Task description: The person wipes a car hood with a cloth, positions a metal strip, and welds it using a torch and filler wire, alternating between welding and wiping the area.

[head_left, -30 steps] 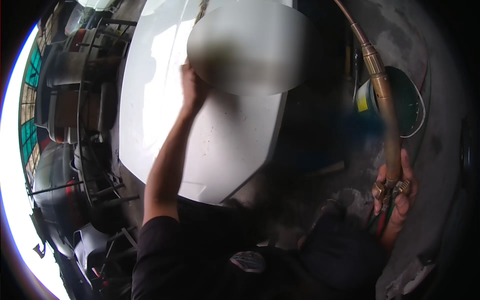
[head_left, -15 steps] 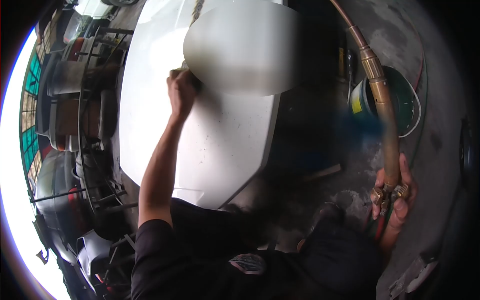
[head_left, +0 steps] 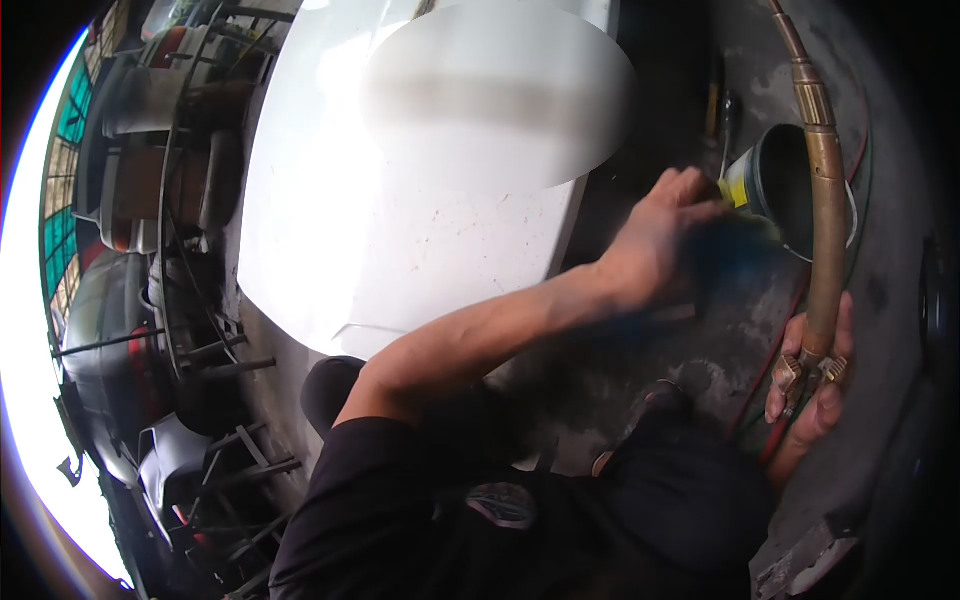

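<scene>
My right hand [head_left: 836, 380] is wrapped round the valve end of a brass gas torch [head_left: 826, 215], between its knurled knobs. The torch points up and away, past the bucket. My left hand [head_left: 655, 235], smeared by motion, is over the floor right of a white car hood [head_left: 430, 260]. Its fingers look curled, but what they hold, if anything, is lost in the blur. Just beyond it is a dark blue blurred patch. Close to this hand stands a dark bucket [head_left: 768, 190] with a yellow label, partly behind the torch. A blurred oval hides part of the hood.
Red and green hoses [head_left: 765, 375] trail across the floor below the torch. At the left, a metal rack [head_left: 165, 235] holds several car bumpers. Long tools [head_left: 727, 120] lie beyond the bucket. A light-coloured part [head_left: 805, 560] sits at the lower right.
My left hand has left the hood's surface and swung right, towards the bucket. My right hand still grips the torch. The whole view has shifted slightly.
</scene>
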Action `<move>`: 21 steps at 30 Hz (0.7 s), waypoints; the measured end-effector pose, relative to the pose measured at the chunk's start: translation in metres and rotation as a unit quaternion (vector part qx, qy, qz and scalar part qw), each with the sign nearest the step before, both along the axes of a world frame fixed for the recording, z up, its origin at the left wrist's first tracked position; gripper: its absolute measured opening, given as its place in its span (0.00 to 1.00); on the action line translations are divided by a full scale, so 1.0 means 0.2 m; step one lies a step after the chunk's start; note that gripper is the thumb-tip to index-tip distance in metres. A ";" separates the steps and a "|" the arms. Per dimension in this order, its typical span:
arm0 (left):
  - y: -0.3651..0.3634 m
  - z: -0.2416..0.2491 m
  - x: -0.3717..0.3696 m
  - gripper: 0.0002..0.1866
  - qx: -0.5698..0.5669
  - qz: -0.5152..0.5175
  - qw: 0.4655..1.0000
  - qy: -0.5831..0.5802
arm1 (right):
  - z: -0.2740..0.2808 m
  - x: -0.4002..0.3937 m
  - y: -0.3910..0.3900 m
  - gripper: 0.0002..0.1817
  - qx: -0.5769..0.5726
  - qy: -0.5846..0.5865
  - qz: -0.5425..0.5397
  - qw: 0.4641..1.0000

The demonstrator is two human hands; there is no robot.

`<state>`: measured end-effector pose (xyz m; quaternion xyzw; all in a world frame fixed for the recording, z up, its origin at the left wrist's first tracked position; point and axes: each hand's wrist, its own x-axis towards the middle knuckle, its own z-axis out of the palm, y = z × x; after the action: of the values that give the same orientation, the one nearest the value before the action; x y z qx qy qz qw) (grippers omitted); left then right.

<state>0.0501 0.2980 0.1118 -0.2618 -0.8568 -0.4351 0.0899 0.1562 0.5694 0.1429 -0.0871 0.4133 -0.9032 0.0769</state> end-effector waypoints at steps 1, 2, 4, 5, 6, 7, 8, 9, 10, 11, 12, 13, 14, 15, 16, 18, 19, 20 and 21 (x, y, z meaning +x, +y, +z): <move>0.04 0.08 0.08 0.20 0.011 -0.019 0.999 -0.024 | 0.06 0.03 0.03 0.50 0.011 -0.008 -0.012 1.000; 0.03 0.11 0.14 0.19 0.018 -0.038 0.998 -0.051 | 0.06 0.03 0.03 0.50 0.010 -0.006 -0.014 1.000; -0.03 0.14 0.21 0.17 0.030 -0.072 0.991 -0.109 | 0.03 0.03 0.00 0.51 0.028 -0.008 -0.027 0.999; -0.05 0.18 0.22 0.17 0.035 -0.078 0.988 -0.128 | 0.01 0.03 0.01 0.51 0.026 -0.010 -0.027 0.999; -0.08 0.19 0.22 0.17 0.033 -0.076 0.988 -0.130 | -0.01 0.04 0.02 0.50 0.019 -0.010 -0.027 0.999; -0.12 0.19 0.21 0.17 0.030 -0.082 0.990 -0.108 | -0.01 0.04 0.03 0.50 0.015 -0.009 -0.026 1.000; -0.14 0.19 0.19 0.17 0.027 -0.088 0.992 -0.085 | -0.01 0.04 0.03 0.50 0.014 -0.009 -0.024 1.000; -0.15 0.20 0.17 0.18 0.015 -0.069 0.995 -0.074 | -0.01 0.03 0.02 0.50 0.022 -0.005 -0.024 0.999; -0.15 0.19 0.15 0.18 0.015 -0.068 0.995 -0.073 | 0.00 0.02 0.02 0.49 0.030 0.000 -0.023 0.999; -0.15 0.17 0.13 0.18 0.068 -0.025 0.989 -0.125 | 0.00 0.02 0.01 0.49 0.030 0.000 -0.023 0.999; -0.15 0.16 0.10 0.19 0.122 0.017 0.977 -0.176 | 0.00 0.02 0.01 0.49 0.033 0.003 -0.018 0.999; -0.18 0.16 0.05 0.19 -0.021 0.011 1.000 -0.009 | 0.01 0.02 0.00 0.48 0.037 0.006 -0.013 0.999; -0.21 0.14 -0.01 0.19 -0.019 0.010 1.000 -0.010 | 0.01 0.02 0.00 0.48 0.038 0.006 -0.013 0.999; -0.24 0.12 -0.08 0.20 -0.069 0.031 0.996 0.049 | 0.03 0.01 0.00 0.48 0.044 0.007 -0.013 0.999; -0.29 0.08 -0.14 0.20 -0.119 0.052 0.986 0.107 | 0.03 0.01 0.00 0.48 0.049 0.008 -0.011 0.999; -0.54 -0.05 -0.32 0.22 -0.204 0.034 0.965 0.163 | 0.02 0.01 -0.01 0.48 0.054 0.007 -0.016 0.998; -0.75 -0.10 -0.43 0.19 -0.272 0.038 0.949 0.156 | 0.02 0.01 -0.01 0.48 0.059 0.006 -0.020 0.998; -0.93 -0.07 -0.46 0.13 -0.226 0.097 0.960 0.131 | 0.02 0.01 -0.01 0.48 0.059 0.002 -0.020 0.998; -1.11 -0.03 -0.53 0.10 -0.178 0.149 0.966 0.110 | 0.02 0.01 -0.01 0.48 0.064 0.006 -0.031 0.997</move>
<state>-0.0550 0.0759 0.1059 -0.1893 -0.9347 -0.2258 0.1990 0.1583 0.5668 0.1469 -0.0742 0.4735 -0.8761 0.0523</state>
